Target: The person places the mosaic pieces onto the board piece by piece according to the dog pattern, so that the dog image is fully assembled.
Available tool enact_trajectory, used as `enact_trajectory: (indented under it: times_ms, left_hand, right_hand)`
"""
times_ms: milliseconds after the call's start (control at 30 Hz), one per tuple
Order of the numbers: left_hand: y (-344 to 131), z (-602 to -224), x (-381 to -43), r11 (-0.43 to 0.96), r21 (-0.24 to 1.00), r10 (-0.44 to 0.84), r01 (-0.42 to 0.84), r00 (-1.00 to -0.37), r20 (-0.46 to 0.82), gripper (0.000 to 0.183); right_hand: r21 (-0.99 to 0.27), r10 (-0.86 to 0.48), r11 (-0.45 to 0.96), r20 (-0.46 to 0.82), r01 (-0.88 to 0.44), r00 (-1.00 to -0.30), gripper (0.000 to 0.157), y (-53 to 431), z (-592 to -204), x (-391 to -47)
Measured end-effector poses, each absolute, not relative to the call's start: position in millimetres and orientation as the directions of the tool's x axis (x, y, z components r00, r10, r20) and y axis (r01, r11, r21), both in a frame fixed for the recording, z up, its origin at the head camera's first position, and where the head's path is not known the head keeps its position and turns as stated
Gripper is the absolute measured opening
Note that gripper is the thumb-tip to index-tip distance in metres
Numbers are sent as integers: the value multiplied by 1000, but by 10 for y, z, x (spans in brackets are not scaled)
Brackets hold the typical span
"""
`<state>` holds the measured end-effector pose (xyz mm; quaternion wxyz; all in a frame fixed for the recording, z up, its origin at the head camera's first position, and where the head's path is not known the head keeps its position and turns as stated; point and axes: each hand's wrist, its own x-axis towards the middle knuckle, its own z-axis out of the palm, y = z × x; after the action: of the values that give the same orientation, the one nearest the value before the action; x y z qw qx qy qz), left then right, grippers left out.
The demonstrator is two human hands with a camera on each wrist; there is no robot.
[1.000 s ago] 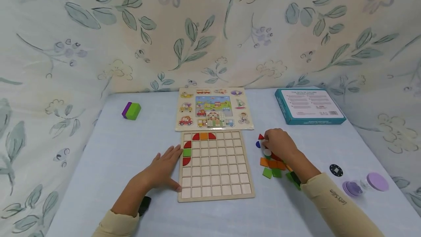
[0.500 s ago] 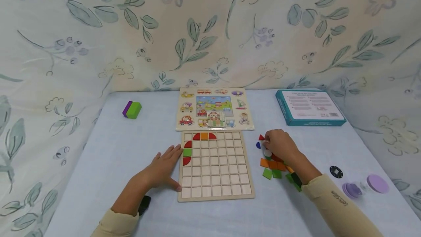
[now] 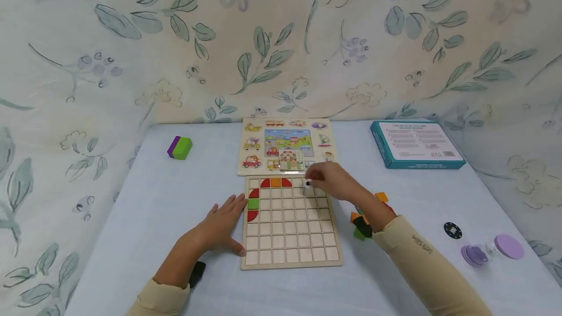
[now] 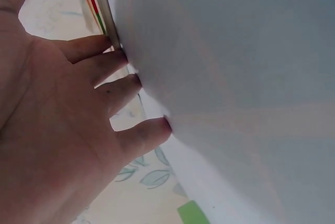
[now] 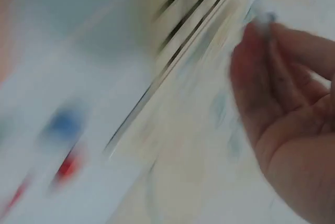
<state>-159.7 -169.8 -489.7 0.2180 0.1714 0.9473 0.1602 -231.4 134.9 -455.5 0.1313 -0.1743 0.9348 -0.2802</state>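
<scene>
A wooden grid board [image 3: 291, 263] lies flat on the table. Along its top row sit two red quarter-round pieces [image 3: 286, 182] with an orange square [image 3: 275, 182] between them. Down the left column, a green square [image 3: 253, 204] lies between two more red pieces. My left hand [image 3: 221, 226] rests on the table with spread fingers, touching the board's left edge. Over the board's upper right cells, my right hand [image 3: 331, 179] pinches a small white piece with a dark spot [image 3: 308, 183] between thumb and fingers. The right wrist view is blurred.
Loose coloured pieces [image 3: 381, 197] lie right of the board, partly hidden by my right forearm. A picture puzzle [image 3: 287, 135] adjoins the board's far edge. A teal box [image 3: 419, 145], green block [image 3: 182, 148], black disc [image 3: 452, 230] and purple-lidded items [image 3: 509, 246] stand around.
My right hand has moved left from the loose pieces to above the board's upper right, carrying the small white piece. The left hand stays at the board's edge.
</scene>
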Motion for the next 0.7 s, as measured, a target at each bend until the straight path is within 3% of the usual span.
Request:
enact_trajectory:
  times_ms: [133,300,567,700]
  left_hand:
    - [-1739,-4877,-1591,883,389,406,262,-842,-356,119]
    - [-1713,-4879,-1629,877,389,426,280,-829,-363,118]
    - [-1715,-4866,-1661,892,362,406,271,-833,-376,119]
    - [-1738,-4870,-1652,891,369,404,264,-831,-381,119]
  right_hand:
    - [-676,-520,674,-148,-298,-841,11,788,-4604,-2421]
    - [-615,-529,711,-149,-341,-835,10,453,-4696,-2470]
    - [-515,-623,698,-93,-498,-777,12,239,-4763,-2518]
    - [-453,-617,728,-103,-515,-780,12,169,-4801,-2519]
